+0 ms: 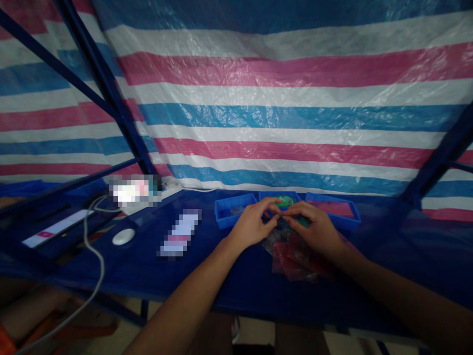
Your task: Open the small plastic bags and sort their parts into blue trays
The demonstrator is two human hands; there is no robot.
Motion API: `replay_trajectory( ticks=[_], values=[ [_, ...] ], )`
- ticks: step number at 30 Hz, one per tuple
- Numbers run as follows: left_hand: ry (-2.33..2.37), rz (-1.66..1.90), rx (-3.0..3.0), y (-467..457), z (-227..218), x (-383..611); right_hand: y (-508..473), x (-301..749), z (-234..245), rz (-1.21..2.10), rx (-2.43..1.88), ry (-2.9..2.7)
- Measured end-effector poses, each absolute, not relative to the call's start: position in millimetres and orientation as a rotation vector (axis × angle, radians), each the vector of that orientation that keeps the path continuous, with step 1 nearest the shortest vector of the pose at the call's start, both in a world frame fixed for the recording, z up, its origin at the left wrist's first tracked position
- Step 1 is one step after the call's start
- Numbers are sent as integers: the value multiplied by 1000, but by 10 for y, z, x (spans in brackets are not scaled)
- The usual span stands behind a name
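Red plastic packets (290, 261), thin, glossy, overlapping on the counter (244, 291)! Left hand (252, 224), right hand (314, 224), both curled, fingertips drawn close; pinching what, I can't tell!

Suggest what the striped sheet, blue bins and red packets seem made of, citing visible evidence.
Striped sheet: probably plastic, glossy; it creases and throws crinkled highlights.
Blue bins: likely moulded plastic, smooth; thin, evenly coloured walls.
Red packets: perhaps thin, faintly shiny plastic film; edges look see-through, but dimness leaves this open.
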State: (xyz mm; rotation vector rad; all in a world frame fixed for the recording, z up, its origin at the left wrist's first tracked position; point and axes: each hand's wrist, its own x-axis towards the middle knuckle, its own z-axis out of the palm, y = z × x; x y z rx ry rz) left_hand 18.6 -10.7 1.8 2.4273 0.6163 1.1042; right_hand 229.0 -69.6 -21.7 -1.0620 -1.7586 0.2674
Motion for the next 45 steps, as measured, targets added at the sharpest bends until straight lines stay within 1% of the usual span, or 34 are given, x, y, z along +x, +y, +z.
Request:
replay_trajectory(
  ticks=[3, 5, 8, 11, 17, 19, 23, 29, 32, 39, 43, 45],
  values=[
    [696, 1157, 2475, -96, 36, 160, -725, 2311, -157, 114, -1072, -1749],
    [715, 1097, 2446, -108, 51, 147, -728, 2336, -142, 26, -1076, -1742],
    [574, 999, 2332, -151, 74, 154, -722, 2380, -147, -59, -1051, -1772],
    [489, 1044, 2271, -174, 93, 180, -718, 2389, -163, -70, -1015, -1853],
    [620, 1290, 2457, -53, 83, 119, -728, 2321, -195, -26, -1020, -1947],
    [712, 1362, 2544, -5, 74, 61, -735, 2310, -197, -1, -1045, -1941],
    [1079, 1463, 2667, 47, 95, -57, -757, 2304, -176, 46, -1057, -1959],
    [1429, 1486, 2653, 99, 174, -193, -772, 2299, -152, 120, -1075, -1998],
    [1504, 1476, 2611, 124, 175, -221, -771, 2299, -157, 129, -1081, -2006],
    [1313, 1461, 2606, 97, 152, -158, -779, 2305, -157, 161, -1091, -2090],
    [1062, 1427, 2655, 67, 143, -106, -747, 2284, -192, 217, -1045, -2247],
    [908, 1372, 2686, 47, 127, -74, -725, 2272, -220, 269, -1099, -2272]
  ],
)
